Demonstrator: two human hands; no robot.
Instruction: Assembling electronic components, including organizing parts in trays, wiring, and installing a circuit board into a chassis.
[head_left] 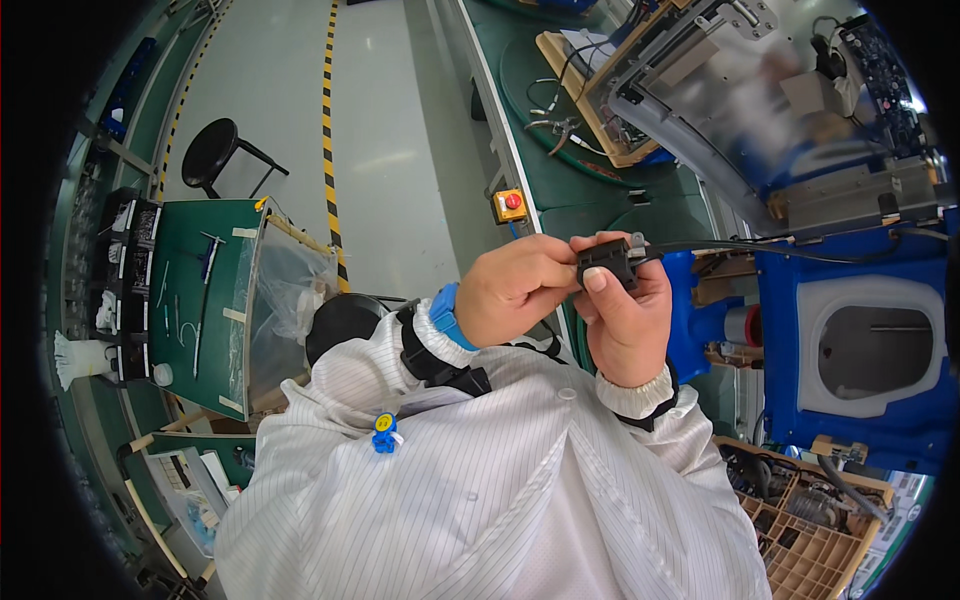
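Note:
In front of my chest, my right hand [627, 325] grips a small black plastic block [605, 264], its thumb lying across the near face. My left hand [515, 287] has its fingers bent and pressed together at the block's left end; its fingertips are partly hidden. A thin black cable [720, 245] runs from the block's right side toward the blue machine housing. Beside the block, a small silvery metal piece [638, 243] shows above my right fingers. A blue band [446, 318] circles my left wrist.
The blue machine housing [780, 350] stands to the right, with an opened metal-framed panel [690, 130] above it. Pliers [560, 132] lie on the green bench [575, 222]. A red button on a yellow box [509, 205] sits at the bench edge. Left are a black stool [212, 152] and a green table [190, 300].

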